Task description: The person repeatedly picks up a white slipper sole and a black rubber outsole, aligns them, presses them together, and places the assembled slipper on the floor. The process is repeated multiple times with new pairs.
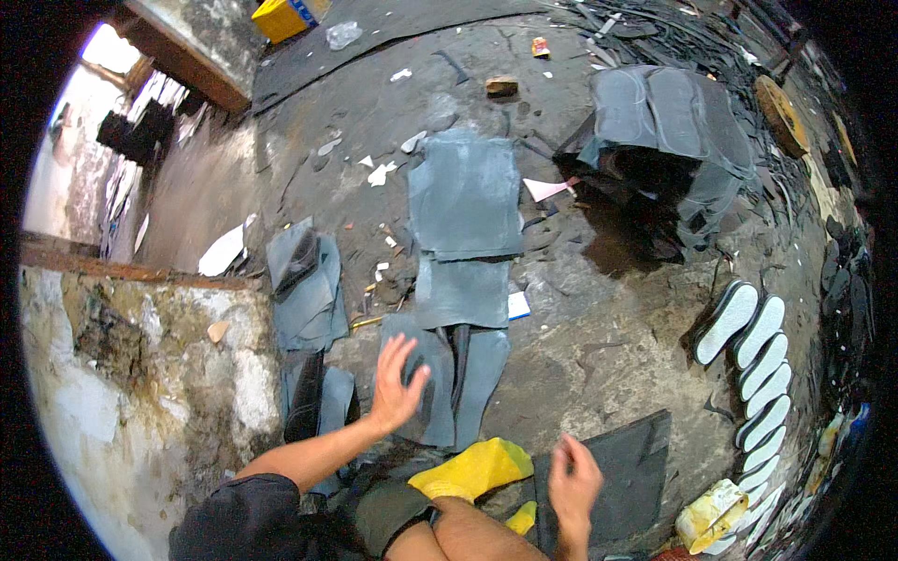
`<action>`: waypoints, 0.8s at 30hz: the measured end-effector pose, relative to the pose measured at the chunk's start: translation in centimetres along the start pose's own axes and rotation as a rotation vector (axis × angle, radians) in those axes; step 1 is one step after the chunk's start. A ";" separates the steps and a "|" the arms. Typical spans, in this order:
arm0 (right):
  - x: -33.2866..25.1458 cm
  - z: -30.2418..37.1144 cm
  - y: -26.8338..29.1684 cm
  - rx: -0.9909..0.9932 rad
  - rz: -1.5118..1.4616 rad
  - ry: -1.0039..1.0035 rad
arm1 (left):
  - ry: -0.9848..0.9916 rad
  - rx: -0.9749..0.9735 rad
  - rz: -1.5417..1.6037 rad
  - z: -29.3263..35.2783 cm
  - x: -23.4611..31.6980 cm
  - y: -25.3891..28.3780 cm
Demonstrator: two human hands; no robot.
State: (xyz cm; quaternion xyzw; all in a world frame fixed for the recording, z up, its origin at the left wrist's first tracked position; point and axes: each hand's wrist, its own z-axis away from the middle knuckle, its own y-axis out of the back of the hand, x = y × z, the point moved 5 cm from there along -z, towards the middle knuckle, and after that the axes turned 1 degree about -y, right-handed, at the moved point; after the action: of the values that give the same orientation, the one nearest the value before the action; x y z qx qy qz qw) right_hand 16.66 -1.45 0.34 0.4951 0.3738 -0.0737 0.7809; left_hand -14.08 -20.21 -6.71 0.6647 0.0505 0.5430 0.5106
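My left hand has its fingers stretched and spread. It is over a blue-grey sheet on the floor in front of me, and whether it touches the sheet I cannot tell. Farther ahead lie larger blue-grey sheets, overlapping one another. My right hand is raised at the edge of a dark flat sheet. Its fingers are curled together, slightly blurred, and anything between them is hidden. Between my hands lies a yellow piece, close to my legs.
At left, a pile of blue-grey pieces lies beside a worn low wall. White-topped soles form a row at right. A stack of dark sole-marked sheets stands behind, with dark offcuts beyond. A yellowish container sits lower right.
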 end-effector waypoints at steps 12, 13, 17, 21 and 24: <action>-8.5 -2.0 -15.5 -0.376 -0.754 -0.269 | 0.054 -0.489 0.227 7.5 2.8 -2.0; -8.8 -1.8 -15.2 -0.411 -0.739 -0.299 | 0.078 -0.410 0.251 7.4 3.4 -1.2; -12.3 -1.6 -13.4 -0.683 -0.822 -0.147 | 0.492 -0.500 0.884 6.2 4.5 0.7; -15.6 -0.8 -11.7 -0.998 -1.339 -0.312 | 0.775 -0.508 1.062 3.5 2.1 5.0; -14.5 -2.1 -8.5 -0.624 -1.267 -0.099 | 0.978 -0.597 1.415 2.5 -0.8 7.9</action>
State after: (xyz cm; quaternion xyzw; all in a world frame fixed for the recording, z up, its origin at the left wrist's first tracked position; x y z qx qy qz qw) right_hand 1.13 -7.67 3.28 -0.0684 0.5577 -0.4258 0.7092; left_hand -16.32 -26.04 -1.19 0.0761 -0.3010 0.9415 0.1306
